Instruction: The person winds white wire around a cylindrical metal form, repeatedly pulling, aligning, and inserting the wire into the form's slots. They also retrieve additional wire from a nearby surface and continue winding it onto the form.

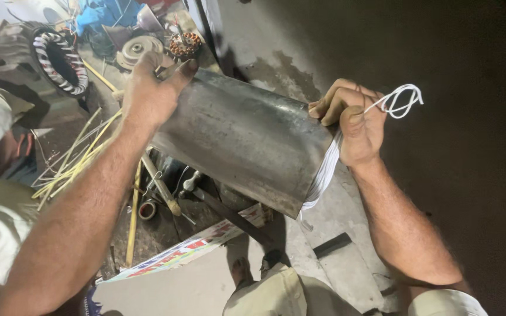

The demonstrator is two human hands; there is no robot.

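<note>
1. The left hand (150, 93) grasps the far end of a grey metal cylinder (241, 137), fingers (177, 73) curled over its rim.
2. The right hand (355, 126) is at the near end, fingers clenched on a loop of white wire (402, 100).
3. White windings (322, 178) show at the cylinder's near rim.
4. The cylinder is held tilted above the floor (346, 257), over yellow strips (77, 158) and a hammer (162, 187).

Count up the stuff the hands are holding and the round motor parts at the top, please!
Hands: 2, the left hand and the right hand
Metal cylinder: 1, gripped at both ends
White cord bundle: 1, in the right hand
Striped wound ring: 1
Copper-wound part: 1
Grey disc: 1
Total: 7
</note>
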